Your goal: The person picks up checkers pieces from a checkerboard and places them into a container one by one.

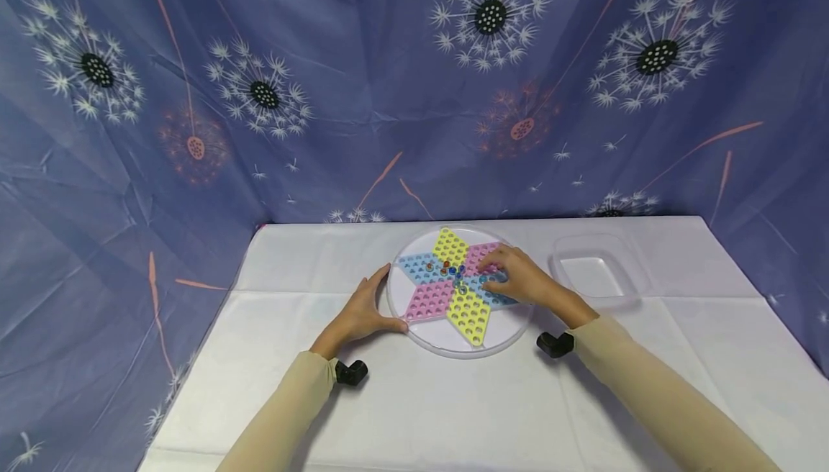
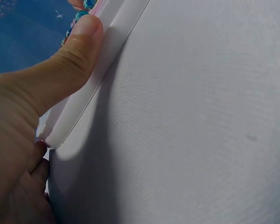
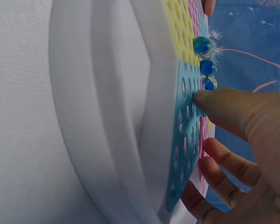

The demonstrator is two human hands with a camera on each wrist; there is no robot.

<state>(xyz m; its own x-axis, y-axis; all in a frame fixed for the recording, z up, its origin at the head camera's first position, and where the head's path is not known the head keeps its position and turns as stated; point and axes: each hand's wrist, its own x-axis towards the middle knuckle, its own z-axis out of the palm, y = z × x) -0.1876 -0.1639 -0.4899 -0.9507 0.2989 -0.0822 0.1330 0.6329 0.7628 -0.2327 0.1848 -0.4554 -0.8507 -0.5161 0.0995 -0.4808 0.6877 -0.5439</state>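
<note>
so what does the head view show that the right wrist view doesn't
Only the head view shows the left hand resting against the rim of the round board, the whole six-pointed star, and the clear plastic tray to the right. Only the right wrist view shows the blue marbles close up, with the right thumb touching the blue section beside them. Both show the right hand, the board and the white tablecloth.

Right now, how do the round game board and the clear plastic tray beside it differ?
The game board is round with a star of blue, pink and yellow holed panels; the clear tray is rectangular and colourless. The board carries marbles; nothing shows in the tray. Both hands touch the board, none the tray. Both rest on the white tablecloth.
</note>
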